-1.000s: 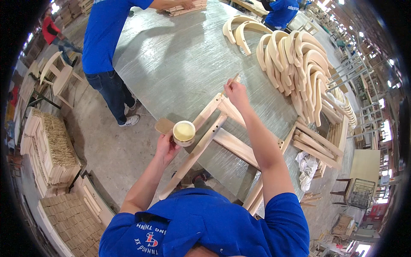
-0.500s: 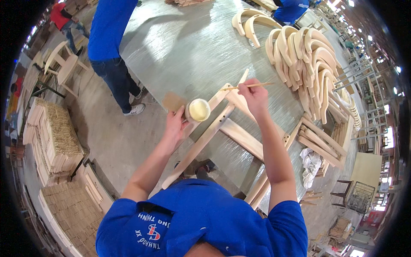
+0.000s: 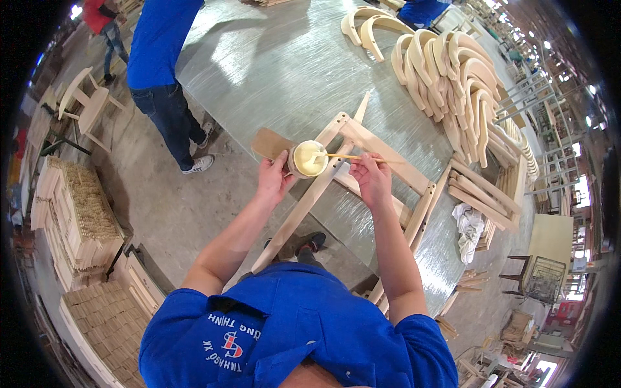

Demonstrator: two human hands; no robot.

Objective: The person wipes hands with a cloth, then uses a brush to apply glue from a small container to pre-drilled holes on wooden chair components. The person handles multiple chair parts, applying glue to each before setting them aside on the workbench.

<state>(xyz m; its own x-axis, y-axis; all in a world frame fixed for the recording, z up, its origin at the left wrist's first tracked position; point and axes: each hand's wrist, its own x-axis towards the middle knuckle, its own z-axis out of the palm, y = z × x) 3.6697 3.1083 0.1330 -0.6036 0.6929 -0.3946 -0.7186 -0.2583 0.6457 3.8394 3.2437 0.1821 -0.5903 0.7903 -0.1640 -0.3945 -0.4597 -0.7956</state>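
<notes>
My left hand is wrapped round a small open cup of pale yellow, creamy liquid that looks like glue. Between the fingers of my right hand is a thin wooden stick, its far end dipped into the liquid. Under and beyond both hands lies a pale wooden frame with dark holes near its joints, partly hidden by the cup and my hands. A flat brown piece shows just beyond my left hand; whether I hold it, I cannot tell.
Film covers the worktable. Curved wooden parts are piled at its far right, near straight pieces and a white cloth. Another person in blue stands far left. Stacked wood and a chair are on the left.
My right hand has come down and nearer, off the frame's far joint, bringing the stick's end into the cup. The cup has moved slightly right and away. The whole view has shifted a little.
</notes>
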